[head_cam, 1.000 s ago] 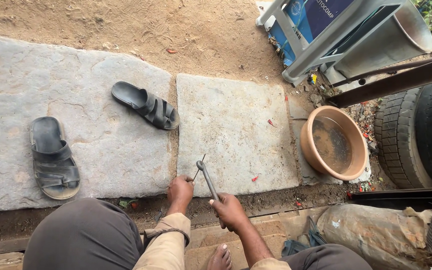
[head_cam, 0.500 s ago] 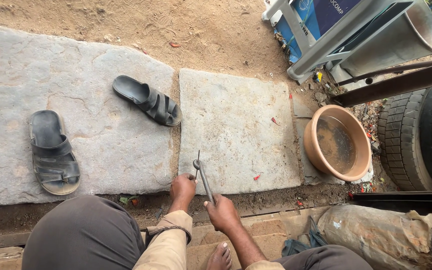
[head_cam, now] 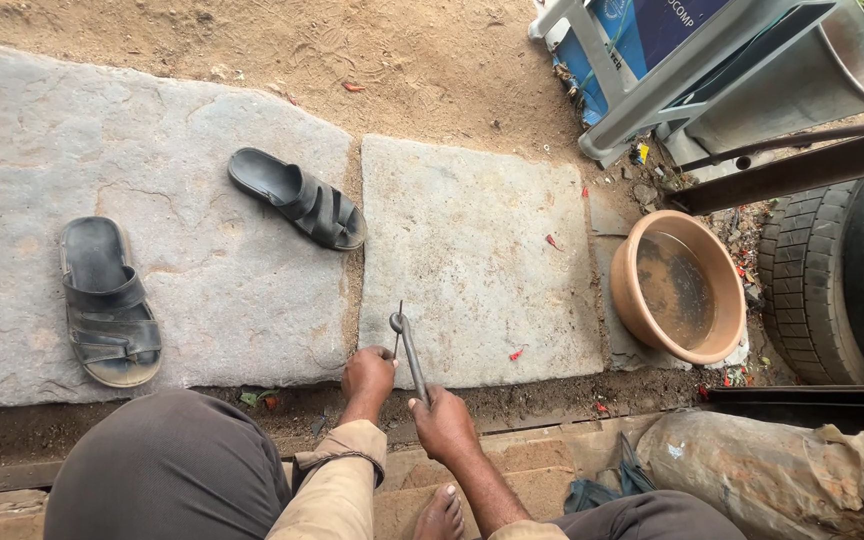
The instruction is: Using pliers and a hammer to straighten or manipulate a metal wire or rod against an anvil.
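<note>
Stone slabs (head_cam: 202, 200): grey and rough, two laid side by side on sandy ground; the person sits at their near edge.
Left sandal (head_cam: 104, 300): dark, flat on the big slab at far left.
Second sandal (head_cam: 300, 198): lies near the seam between the slabs, angled.
Left hand (head_cam: 367, 375): grip closed around a thin metal pin (head_cam: 398, 325) whose tip stands just above the knuckles, over the near edge of the smaller slab.
Metal tool (head_cam: 410, 352): a slim rod with a rounded head, just beside the pin; its long axis runs from the right hand up and slightly left, head pointing away from the person.
Right hand (head_cam: 442, 420): grip closed on the rod's lower end.
Clay bowl (head_cam: 677, 285): orange, holding murky water, to the right off the slab.
Tyre (head_cam: 837, 285): black, at the far right edge.
Risk: the rod's head sits so near the left fingers that a slip off the thin pin could likely strike them; the pin could also skid on the rough stone.
</note>
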